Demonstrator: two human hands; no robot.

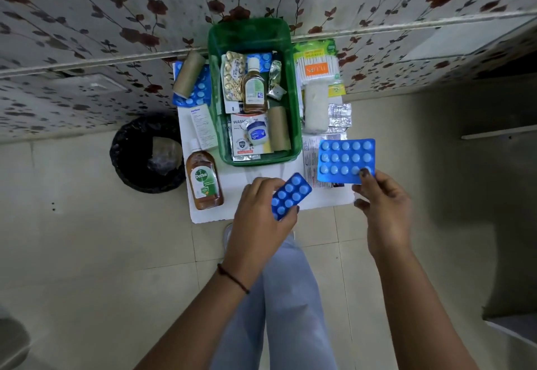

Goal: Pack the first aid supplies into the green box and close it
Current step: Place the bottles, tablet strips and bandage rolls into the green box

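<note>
The green box (294,102) stands open on a white board, its lid (250,30) tipped back against the wall. Inside lie a small brown bottle (254,90), gold tablet strips (232,78), a small blue-lidded jar (257,134), a tan bandage roll (279,128) and sachets. My left hand (261,212) grips a small blue tablet strip (290,195) just in front of the box. My right hand (383,204) pinches the near corner of a larger blue tablet strip (345,157), held up to the right of the box.
Left of the box lie a Dettol bottle (204,180), a white carton (203,126), a tan roll (189,74) and another blue strip (197,90). Right of it sit cotton buds (318,68), a white gauze pack (315,110) and foil strips (340,118). A black bin (145,154) stands at left.
</note>
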